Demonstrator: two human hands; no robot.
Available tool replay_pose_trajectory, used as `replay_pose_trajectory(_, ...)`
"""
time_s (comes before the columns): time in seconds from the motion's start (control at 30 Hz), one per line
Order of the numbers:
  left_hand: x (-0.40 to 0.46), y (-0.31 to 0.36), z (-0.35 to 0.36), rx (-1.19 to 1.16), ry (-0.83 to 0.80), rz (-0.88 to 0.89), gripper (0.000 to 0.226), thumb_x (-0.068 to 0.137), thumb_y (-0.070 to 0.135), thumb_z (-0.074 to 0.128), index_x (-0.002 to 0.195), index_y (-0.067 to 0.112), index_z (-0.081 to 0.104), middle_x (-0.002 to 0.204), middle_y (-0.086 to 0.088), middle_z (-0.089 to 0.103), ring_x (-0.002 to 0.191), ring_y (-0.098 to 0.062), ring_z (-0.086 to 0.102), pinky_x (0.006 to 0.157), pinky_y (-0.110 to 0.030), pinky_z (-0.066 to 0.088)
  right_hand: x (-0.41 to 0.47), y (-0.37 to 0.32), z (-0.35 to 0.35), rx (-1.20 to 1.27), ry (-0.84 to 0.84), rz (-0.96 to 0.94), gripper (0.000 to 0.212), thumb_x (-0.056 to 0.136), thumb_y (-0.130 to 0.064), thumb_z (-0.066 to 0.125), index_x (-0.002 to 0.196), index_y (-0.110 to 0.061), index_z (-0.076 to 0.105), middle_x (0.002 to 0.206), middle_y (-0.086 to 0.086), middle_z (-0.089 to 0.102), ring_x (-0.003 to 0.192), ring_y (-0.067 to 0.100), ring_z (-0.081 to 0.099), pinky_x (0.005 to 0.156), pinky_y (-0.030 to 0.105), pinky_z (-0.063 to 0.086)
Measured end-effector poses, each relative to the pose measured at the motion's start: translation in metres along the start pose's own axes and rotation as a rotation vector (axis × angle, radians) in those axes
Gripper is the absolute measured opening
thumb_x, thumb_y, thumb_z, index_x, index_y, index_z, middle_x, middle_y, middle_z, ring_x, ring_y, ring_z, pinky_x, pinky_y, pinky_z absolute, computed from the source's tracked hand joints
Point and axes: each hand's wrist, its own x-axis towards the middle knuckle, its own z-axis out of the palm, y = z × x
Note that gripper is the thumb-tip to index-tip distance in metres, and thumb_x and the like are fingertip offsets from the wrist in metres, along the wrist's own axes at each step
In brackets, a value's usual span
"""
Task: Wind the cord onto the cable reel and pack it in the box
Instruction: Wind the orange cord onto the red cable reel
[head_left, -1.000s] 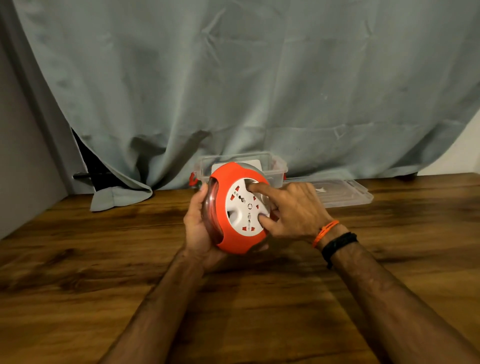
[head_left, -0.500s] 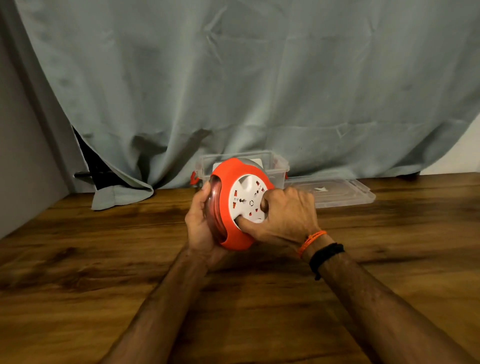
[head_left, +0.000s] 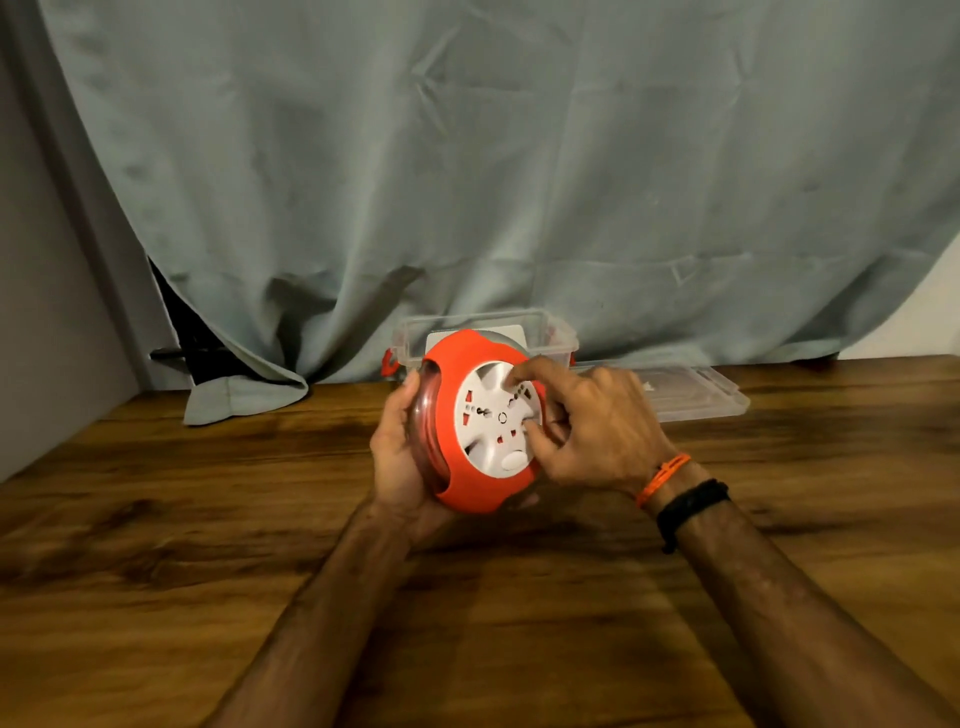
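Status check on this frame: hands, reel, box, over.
Left hand grips reel from behind. Right hand fingers curled on white dial. Box open behind, lid beside it. Nothing in the way.

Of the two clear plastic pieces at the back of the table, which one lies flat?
The lid, right of the cable reel, lies flat on the table. The box behind the reel stands upright with walls.
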Motion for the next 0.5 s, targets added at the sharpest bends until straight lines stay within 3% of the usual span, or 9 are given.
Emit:
replay_pose_trajectory(0.07, 0.0012, 0.0001, -0.0015, -0.007, 0.007, -0.041, 0.081, 0.082, 0.074, 0.048, 0.144, 0.021, 0.049, 0.151, -0.022, 0.043, 0.138, -0.053, 0.033, 0.100, -0.084, 0.013, -0.0012, 0.0001, 0.0008, -0.067, -0.025, -0.042, 0.057, 0.067, -0.023, 0.063, 0.123, -0.032, 0.059, 0.052, -0.002, 0.058, 0.053, 0.025, 0.059, 0.054, 0.031, 0.048)
replay_pose_trajectory(0.17, 0.0009, -0.0009, -0.0004, 0.041, -0.021, -0.063, 0.081, 0.077, 0.071, 0.058, 0.140, 0.020, 0.054, 0.147, -0.022, 0.048, 0.134, -0.051, 0.040, 0.101, -0.084, 0.015, -0.0022, 0.0026, 0.0037, -0.131, -0.011, -0.074, 0.060, 0.057, -0.017, 0.071, 0.116, -0.026, 0.067, 0.058, 0.002, 0.066, 0.052, 0.033, 0.061, 0.049, 0.028, 0.040)
replay_pose_trajectory(0.27, -0.0002, -0.0010, -0.0012, 0.079, -0.014, -0.074, 0.083, 0.074, 0.070, 0.064, 0.140, 0.020, 0.054, 0.145, -0.021, 0.050, 0.133, -0.053, 0.041, 0.099, -0.082, 0.020, -0.0032, 0.0058, 0.0039, -0.196, -0.018, -0.066, 0.058, 0.056, -0.025, 0.074, 0.114, -0.029, 0.068, 0.060, 0.000, 0.068, 0.053, 0.030, 0.062, 0.051, 0.027, 0.039)
replay_pose_trajectory(0.37, -0.0006, -0.0006, -0.0011, 0.118, 0.004, -0.043, 0.071, 0.077, 0.069, 0.061, 0.130, 0.022, 0.064, 0.134, -0.018, 0.062, 0.120, -0.046, 0.058, 0.097, -0.079, 0.030, -0.0058, 0.0069, 0.0051, -0.222, -0.005, -0.019, 0.056, 0.055, -0.035, 0.077, 0.110, -0.032, 0.069, 0.055, -0.002, 0.066, 0.050, 0.026, 0.061, 0.053, 0.025, 0.033)
replay_pose_trajectory(0.5, -0.0024, 0.0005, 0.0003, 0.141, 0.059, -0.031, 0.066, 0.078, 0.069, 0.057, 0.123, 0.022, 0.069, 0.127, -0.017, 0.067, 0.113, -0.043, 0.064, 0.093, -0.073, 0.041, -0.0058, 0.0054, 0.0077, -0.252, 0.012, 0.004, 0.057, 0.047, -0.044, 0.081, 0.102, -0.032, 0.073, 0.048, 0.002, 0.060, 0.045, 0.024, 0.058, 0.054, 0.025, 0.030)
